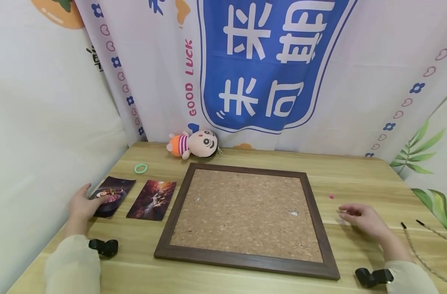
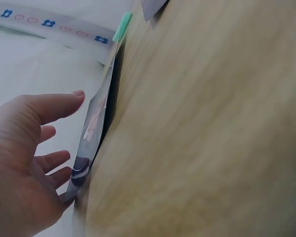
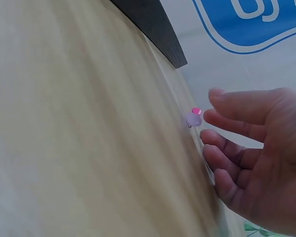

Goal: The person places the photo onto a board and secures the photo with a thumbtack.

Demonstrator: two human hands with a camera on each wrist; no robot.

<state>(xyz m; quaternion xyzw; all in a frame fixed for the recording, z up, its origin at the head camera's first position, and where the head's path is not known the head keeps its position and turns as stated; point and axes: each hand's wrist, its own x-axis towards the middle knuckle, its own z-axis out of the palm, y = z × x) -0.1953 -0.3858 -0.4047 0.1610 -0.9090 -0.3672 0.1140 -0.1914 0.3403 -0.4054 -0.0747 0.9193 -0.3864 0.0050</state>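
At the table's left side, my left hand [image 1: 83,206] is over the edge of a photo card of food in a dark pan [image 1: 111,198]. In the left wrist view the thumb and fingers are spread about the card [image 2: 91,131], without pinching it. Beside it lies a second card with a reddish forest scene [image 1: 152,200]. My right hand [image 1: 367,220] hovers with loosely bent fingers near a pale purple pin [image 3: 193,119], apart from it. A pink pin [image 1: 331,197] lies a little farther back. Between the hands lies a cork board [image 1: 245,212] in a brown frame.
A plush doll [image 1: 194,144] lies at the back against the printed curtain [image 1: 153,73]. A green ring [image 1: 141,168] is behind the cards. At the far right, a braided cord [image 1: 416,249] with black tips lies on the wooden table [image 1: 359,171].
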